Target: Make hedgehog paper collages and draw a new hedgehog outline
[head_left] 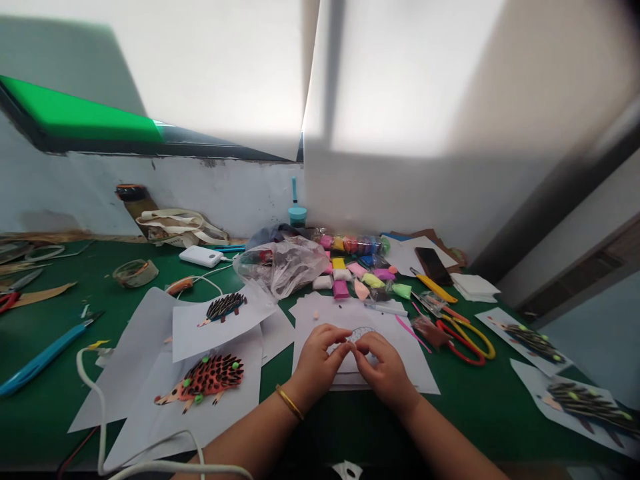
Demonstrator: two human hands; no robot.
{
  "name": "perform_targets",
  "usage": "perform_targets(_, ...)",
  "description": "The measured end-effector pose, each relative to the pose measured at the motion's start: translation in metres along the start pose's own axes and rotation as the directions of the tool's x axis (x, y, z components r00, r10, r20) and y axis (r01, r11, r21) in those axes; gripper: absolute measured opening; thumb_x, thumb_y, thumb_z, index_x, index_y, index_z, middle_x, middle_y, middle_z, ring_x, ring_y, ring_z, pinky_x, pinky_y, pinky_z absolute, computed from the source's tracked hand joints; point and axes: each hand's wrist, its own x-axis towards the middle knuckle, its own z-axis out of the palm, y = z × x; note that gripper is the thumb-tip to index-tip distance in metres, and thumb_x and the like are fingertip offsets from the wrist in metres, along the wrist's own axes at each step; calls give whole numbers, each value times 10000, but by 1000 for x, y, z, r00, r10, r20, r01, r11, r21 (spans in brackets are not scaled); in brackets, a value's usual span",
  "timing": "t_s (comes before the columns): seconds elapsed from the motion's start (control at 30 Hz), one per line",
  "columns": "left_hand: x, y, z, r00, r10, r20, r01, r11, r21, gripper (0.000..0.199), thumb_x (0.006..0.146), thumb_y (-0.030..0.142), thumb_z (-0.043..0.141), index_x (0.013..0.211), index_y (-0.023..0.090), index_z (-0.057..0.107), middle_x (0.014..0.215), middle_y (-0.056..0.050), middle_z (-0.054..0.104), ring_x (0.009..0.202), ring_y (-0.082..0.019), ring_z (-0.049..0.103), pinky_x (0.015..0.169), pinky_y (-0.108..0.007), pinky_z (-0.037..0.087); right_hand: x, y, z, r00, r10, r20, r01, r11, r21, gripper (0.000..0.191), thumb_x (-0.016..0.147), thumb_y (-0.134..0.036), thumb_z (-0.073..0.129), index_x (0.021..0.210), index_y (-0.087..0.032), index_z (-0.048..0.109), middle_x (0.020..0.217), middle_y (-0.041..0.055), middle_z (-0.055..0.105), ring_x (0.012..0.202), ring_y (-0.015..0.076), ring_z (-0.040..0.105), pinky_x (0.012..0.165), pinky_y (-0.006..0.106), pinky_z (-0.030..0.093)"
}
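My left hand (323, 357) and my right hand (384, 365) meet at the fingertips above a stack of white paper (420, 377). Both are closed in a pinch around something very small; the fingers mostly hide it, and I cannot make out what it is. Behind the fingers, a line drawing (363, 331) shows in part on the top sheet. Small pale pink bits (316, 315) lie on the paper beyond my left hand. A capped pen (387, 309) and a pink plastic tool (413, 333) rest near the sheet's far right side.
Several coloured clay packets (341, 289) and a clear plastic bag (283, 267) lie beyond the paper. Hedgehog pictures (213, 380) flank it on both sides. Scissors (467, 340) and a phone (433, 267) are at the right. A white cable (100, 407) crosses the left, near a blue tool (45, 357).
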Motion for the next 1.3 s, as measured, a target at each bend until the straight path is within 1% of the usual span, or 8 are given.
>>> perform_targets(0.13, 0, 0, 2, 1000, -3, -19, 4, 1000, 19, 69, 834, 257, 654, 811, 201, 687, 855, -35, 625, 884, -186, 574, 836, -323, 458, -1, 1, 0, 1000, -25, 20, 25, 1000, -16, 101, 863, -208, 564, 769, -212, 600, 746, 16, 574, 750, 180, 544, 693, 316, 443)
perform_targets(0.27, 2, -1, 4, 997, -52, -55, 48, 996, -73, 133, 827, 288, 661, 746, 184, 641, 796, -22, 610, 792, -163, 564, 771, -304, 467, 0, 3, -2, 1000, -11, 25, 10, 1000, 13, 39, 834, -253, 625, 843, -215, 620, 790, 24, 586, 789, 191, 555, 717, 322, 461)
perform_targets(0.47, 4, -3, 4, 993, -116, -21, 111, 980, -167, 169, 795, 344, 693, 767, 179, 666, 804, -29, 635, 776, -162, 578, 729, -294, 482, 2, 4, -3, 1000, 4, -14, -3, 996, 85, 139, 910, -282, 547, 812, -219, 624, 803, 38, 609, 795, 189, 568, 738, 330, 472)
perform_targets(0.67, 1, -3, 3, 999, -44, -15, 42, 996, -78, 264, 837, 328, 655, 1083, 238, 681, 951, -43, 653, 900, -181, 595, 832, -335, 481, 2, 2, -2, 999, 8, -33, -6, 999, 48, 150, 877, -233, 564, 728, -215, 556, 746, 21, 575, 745, 179, 547, 695, 317, 456)
perform_targets(0.83, 1, -1, 2, 1000, -18, 7, 18, 999, 38, 52, 832, 240, 652, 834, 205, 690, 876, -33, 628, 907, -188, 575, 859, -338, 453, 1, 0, -2, 1000, 12, -6, -11, 1000, 13, 103, 855, -219, 576, 753, -214, 579, 769, 25, 580, 774, 187, 548, 707, 324, 454)
perform_targets(0.9, 2, 0, 2, 1000, -21, 1, 21, 999, 42, 64, 833, 228, 640, 781, 195, 659, 844, -29, 618, 876, -184, 568, 833, -330, 452, 2, 0, -3, 1000, 18, -14, -18, 1000, 7, 68, 847, -237, 591, 783, -214, 592, 778, 27, 585, 772, 187, 548, 704, 323, 460)
perform_targets(1.13, 3, -1, 5, 997, -72, -20, 71, 997, -23, 128, 845, 275, 610, 760, 184, 636, 807, -31, 609, 793, -170, 555, 748, -302, 458, 3, 4, -1, 1000, 6, 21, -7, 999, 53, 91, 866, -287, 604, 816, -218, 634, 789, 33, 608, 787, 192, 566, 714, 324, 478)
perform_targets(1.3, 2, -2, 5, 1000, -26, 12, 27, 996, -80, 193, 897, 324, 558, 884, 199, 704, 886, -51, 640, 882, -183, 587, 831, -315, 469, 3, 5, -1, 999, 28, -36, -25, 996, 83, 144, 885, -253, 570, 745, -218, 585, 749, 19, 579, 746, 180, 553, 702, 317, 462)
